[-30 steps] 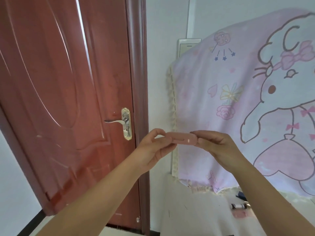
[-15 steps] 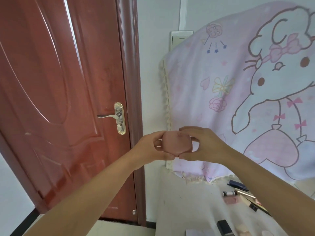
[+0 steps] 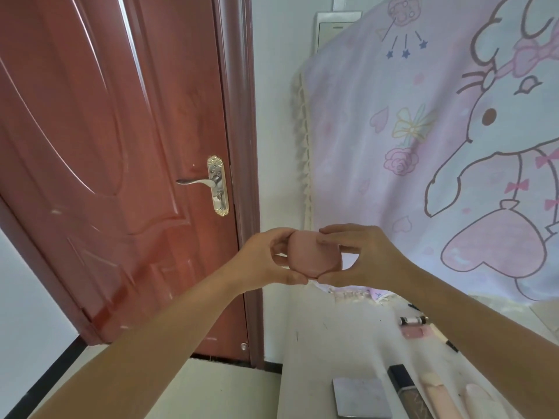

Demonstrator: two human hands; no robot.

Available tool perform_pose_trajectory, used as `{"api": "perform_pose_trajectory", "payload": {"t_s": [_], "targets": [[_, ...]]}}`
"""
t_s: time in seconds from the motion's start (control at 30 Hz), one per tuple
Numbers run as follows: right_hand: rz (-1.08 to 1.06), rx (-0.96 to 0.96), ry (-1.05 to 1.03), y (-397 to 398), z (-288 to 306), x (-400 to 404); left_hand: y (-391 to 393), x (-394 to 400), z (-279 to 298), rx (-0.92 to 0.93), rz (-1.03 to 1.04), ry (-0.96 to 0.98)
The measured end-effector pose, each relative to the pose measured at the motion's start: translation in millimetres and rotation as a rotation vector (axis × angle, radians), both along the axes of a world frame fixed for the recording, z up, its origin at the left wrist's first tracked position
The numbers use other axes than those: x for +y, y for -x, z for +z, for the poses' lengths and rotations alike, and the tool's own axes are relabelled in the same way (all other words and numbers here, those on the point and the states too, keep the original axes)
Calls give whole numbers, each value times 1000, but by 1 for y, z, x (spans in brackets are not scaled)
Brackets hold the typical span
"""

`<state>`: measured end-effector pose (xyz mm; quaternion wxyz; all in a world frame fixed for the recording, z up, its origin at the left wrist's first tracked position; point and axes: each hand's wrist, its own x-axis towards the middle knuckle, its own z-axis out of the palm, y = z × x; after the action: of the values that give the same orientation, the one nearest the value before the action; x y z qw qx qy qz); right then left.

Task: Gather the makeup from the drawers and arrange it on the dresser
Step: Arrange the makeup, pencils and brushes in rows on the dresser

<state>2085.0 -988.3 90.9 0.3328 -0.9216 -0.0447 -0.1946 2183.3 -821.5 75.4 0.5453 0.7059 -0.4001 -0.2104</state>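
A pink rounded compact case [image 3: 313, 252] is held up in the air in front of me, above the left end of the white dresser top [image 3: 326, 352]. My left hand [image 3: 266, 258] pinches its left side and my right hand [image 3: 360, 255] grips its right side, thumb beneath. On the dresser lie a silver flat palette [image 3: 361, 397], a dark foundation bottle [image 3: 406, 390], two pale pink tubes [image 3: 441, 394], a small pink case [image 3: 416, 332], a small dark-capped vial [image 3: 413, 320] and a thin pencil [image 3: 444, 337].
A red-brown door [image 3: 121, 164] with a metal lever handle [image 3: 208, 182] is closed on the left. A pink cartoon-print cloth [image 3: 438, 152] hangs behind the dresser. Pale floor [image 3: 211, 388] shows beside the dresser's left edge.
The compact turned from edge-on to face-on between my hands and came lower. My view tipped down, bringing more makeup on the dresser into sight.
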Motion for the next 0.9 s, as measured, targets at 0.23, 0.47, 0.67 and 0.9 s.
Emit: {"api": "perform_pose_trajectory", "payload": {"t_s": [0.23, 0.47, 0.67, 0.9], "targets": [[-18, 111, -77, 2, -26, -2, 0, -2, -27, 47, -7, -55], [-65, 206, -112, 4, -43, -10, -2, -15, -48, 122, -29, -94], [-92, 259, -125, 6, -53, -17, -4, -24, -59, 125, -81, -131], [-152, 320, -196, -3, -61, -27, -5, -29, -77, 182, -101, -135]]}}
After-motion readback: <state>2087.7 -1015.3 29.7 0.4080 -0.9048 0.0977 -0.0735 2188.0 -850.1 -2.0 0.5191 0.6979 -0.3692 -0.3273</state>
